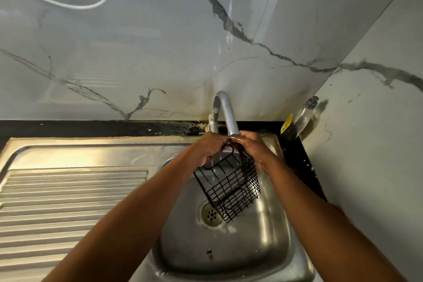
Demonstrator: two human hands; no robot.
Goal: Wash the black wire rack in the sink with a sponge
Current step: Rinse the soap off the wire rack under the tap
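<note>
nearest is the steel sink point(229, 256), a smooth, rounded basin with a dull sheen and a few wet spots. its perforated drain point(211, 214) lies just under the low corner of the rack. to the left the ribbed drainboard point(68, 201) runs off in pressed ridges.

the black wire rack point(229, 181) hangs tilted over the basin, clear of the bottom, its upper rim raised to the spout. it is a small open basket of thin coated wire in a square grid with rounded corners. it looks light and stiff, unlikely to bend under a firm scrub, though wet coated wire will probably be slippery and the thin rods press into the fingers. the thicker rim wire is the best place to hold, leaving the grid faces open for wiping.

both hands are close together at that top rim. the left hand point(206, 150) has its fingers curled round the rim wire, and the right hand point(254, 151) grips the rim beside it, fingers glistening wet. no sponge can be made out in either.

just beyond, the curved metal faucet point(225, 110) ends right above the knuckles. behind it runs the dark, stained counter point(91, 128), with a clear pump bottle point(302, 117) leaning in the right corner. farthest is the glossy grey-veined marble wall point(137, 52), crossed by a white cable point(68, 4).
</note>
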